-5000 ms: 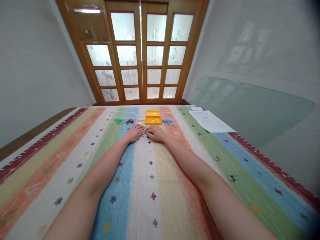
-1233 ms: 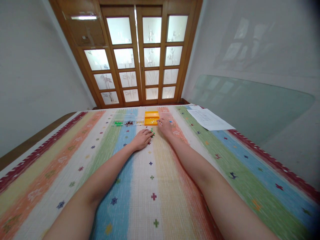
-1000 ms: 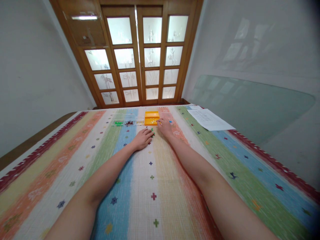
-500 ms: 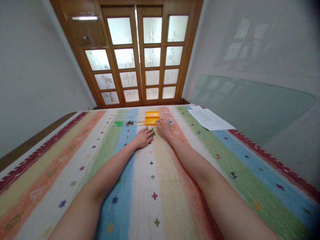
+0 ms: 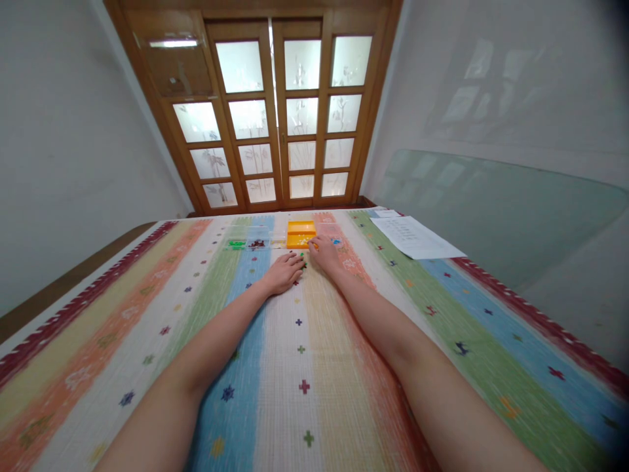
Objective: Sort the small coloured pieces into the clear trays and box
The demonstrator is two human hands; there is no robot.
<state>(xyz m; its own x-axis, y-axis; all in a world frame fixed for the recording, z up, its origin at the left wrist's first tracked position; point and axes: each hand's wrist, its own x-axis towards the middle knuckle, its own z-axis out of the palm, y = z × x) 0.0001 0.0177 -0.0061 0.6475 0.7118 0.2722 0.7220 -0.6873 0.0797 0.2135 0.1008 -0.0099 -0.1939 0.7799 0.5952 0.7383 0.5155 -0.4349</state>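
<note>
Three small heaps line the far side at left: the green heap (image 5: 236, 244), the dark red heap (image 5: 258, 244) and the pale heap (image 5: 278, 244); a sideways knock could mix their colours. The left hand (image 5: 284, 274) lies palm down on the cloth (image 5: 334, 354), fingers loosely spread; whether anything sits beneath them cannot be told. At its fingertips lie loose pieces (image 5: 303, 256), green and dark, which a slight drag of hand or cloth could scatter. Beyond stands the yellow box (image 5: 295, 228), white bits (image 5: 304, 242) in its near part; a bump on its rim could shift it. The right hand (image 5: 322, 254), fingers curled, is at the box's right side; whether it pinches a piece cannot be told, though one so tiny could slip from a loose pinch. The blue heap (image 5: 336, 242), partly hidden behind this hand, could be knocked by its knuckles.
</note>
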